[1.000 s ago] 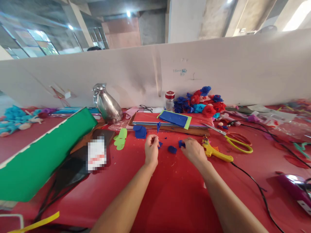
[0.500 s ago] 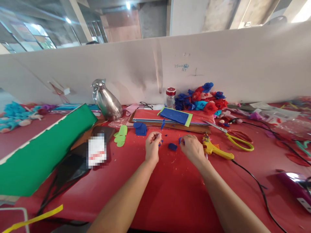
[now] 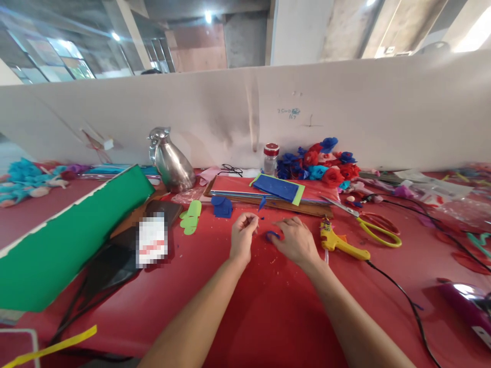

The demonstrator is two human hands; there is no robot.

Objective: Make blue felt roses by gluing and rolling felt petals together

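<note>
My left hand (image 3: 243,236) is closed in a pinch in the middle of the table. A narrow twisted blue paper bud (image 3: 262,204) sticks up just beyond its fingertips. My right hand (image 3: 297,239) is bent over a small blue paper petal (image 3: 272,235), with thumb and fingers around its edge. Part of that petal is hidden by the fingers. Beyond my left hand lie a stack of cut blue petals (image 3: 221,207) and several light green paper pieces (image 3: 192,217). A yellow hot glue gun (image 3: 339,243) rests to the right of my right hand.
Yellow-and-red-handled scissors (image 3: 378,227) lie at the right, near a black cord (image 3: 399,286). Folded blue paper (image 3: 278,188) tops a paper stack. Behind are a lidded jar (image 3: 270,159), red and blue paper flowers (image 3: 322,163) and a metal jug (image 3: 171,161). Green paper (image 3: 76,240) slants at left.
My right hand has moved left, from beside the glue gun to the blue petal on the table. My left hand keeps its pinch and has barely shifted.
</note>
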